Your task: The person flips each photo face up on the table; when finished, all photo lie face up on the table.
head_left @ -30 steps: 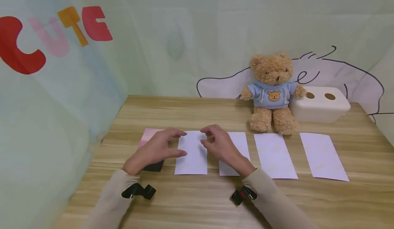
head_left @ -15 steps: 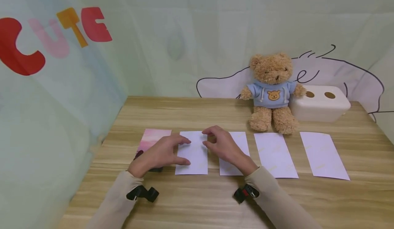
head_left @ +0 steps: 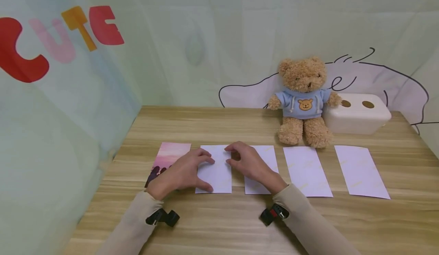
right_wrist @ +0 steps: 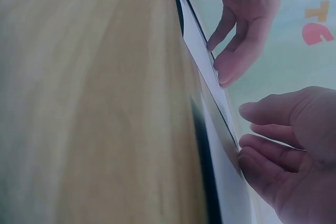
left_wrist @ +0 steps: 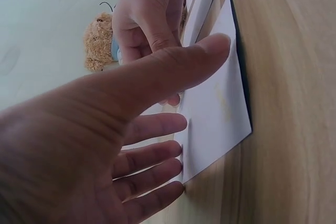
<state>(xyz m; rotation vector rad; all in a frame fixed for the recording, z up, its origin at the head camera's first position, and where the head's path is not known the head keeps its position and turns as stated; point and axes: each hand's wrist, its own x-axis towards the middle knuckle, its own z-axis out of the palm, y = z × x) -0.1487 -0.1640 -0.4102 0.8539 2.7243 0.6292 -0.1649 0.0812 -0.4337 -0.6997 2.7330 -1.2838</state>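
A row of white cards with faint yellow marks lies on the wooden table, and both hands are at the leftmost white card [head_left: 221, 171]. My left hand [head_left: 186, 171] spans its left part, thumb spread low and fingers toward the upper part; nothing is gripped. In the left wrist view the thumb [left_wrist: 173, 72] crosses in front of the card. My right hand [head_left: 250, 163] has loosely bent fingers at the card's right edge, thumb and fingers apart, its wrist over the second white card [head_left: 267, 159]. A pink picture card [head_left: 171, 152] is partly hidden under my left hand.
Two more white cards, a middle one [head_left: 306, 171] and a far right one [head_left: 361, 171], lie to the right. Behind them sit a teddy bear [head_left: 305, 106] in a blue hoodie and a white box [head_left: 360, 119] with round holes. A printed cloth backdrop borders the table.
My left hand has moved right and slightly nearer, its thumb lower on the leftmost white card, uncovering more of the pink card. My right hand has barely shifted.
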